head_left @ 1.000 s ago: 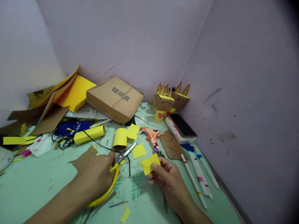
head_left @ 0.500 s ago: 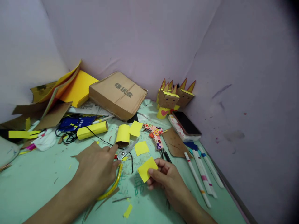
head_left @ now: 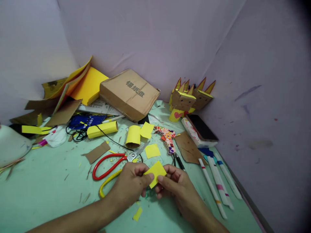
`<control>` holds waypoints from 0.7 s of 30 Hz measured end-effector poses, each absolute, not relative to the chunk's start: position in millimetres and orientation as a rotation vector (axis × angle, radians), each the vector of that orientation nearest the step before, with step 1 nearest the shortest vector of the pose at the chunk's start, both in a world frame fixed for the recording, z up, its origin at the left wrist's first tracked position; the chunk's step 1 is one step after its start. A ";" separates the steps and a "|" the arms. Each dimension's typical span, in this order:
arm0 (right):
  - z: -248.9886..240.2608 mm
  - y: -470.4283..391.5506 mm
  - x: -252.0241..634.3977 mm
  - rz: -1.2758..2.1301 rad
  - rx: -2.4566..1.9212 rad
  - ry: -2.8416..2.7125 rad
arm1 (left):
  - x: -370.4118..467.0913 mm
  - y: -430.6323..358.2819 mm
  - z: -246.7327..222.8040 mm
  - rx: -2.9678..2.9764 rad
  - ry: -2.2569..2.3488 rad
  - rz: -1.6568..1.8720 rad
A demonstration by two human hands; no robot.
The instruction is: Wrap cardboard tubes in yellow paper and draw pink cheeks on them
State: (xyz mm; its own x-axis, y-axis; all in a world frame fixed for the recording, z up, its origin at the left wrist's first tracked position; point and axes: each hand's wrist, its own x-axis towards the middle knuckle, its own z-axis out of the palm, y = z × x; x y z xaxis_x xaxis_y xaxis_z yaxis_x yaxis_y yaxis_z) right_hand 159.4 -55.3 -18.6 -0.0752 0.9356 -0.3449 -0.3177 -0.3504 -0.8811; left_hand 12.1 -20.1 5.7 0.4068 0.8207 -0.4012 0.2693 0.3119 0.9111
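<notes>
One scissors [head_left: 131, 157], one glue gun [head_left: 168, 137]

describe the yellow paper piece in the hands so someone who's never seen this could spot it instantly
Find the large cardboard box at the back of the green tabletop. Come forward past the red-and-yellow-handled scissors to the small yellow paper piece. Unlike the loose yellow square lying just beyond, it's pinched by the left grip and right grip.
</notes>
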 end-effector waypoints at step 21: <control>-13.6 -54.5 159.5 1.492 -1.299 -0.729 | 16.7 -19.1 8.4 1.002 1.076 0.611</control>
State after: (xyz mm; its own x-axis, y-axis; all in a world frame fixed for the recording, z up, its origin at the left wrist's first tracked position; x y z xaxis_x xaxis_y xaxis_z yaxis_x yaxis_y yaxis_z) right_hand 159.5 -54.5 -13.6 0.0620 0.9300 -0.3623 -0.2856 -0.3313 -0.8993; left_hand 16.7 -19.1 8.4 0.3833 0.8180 -0.4290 0.0506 0.4452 0.8940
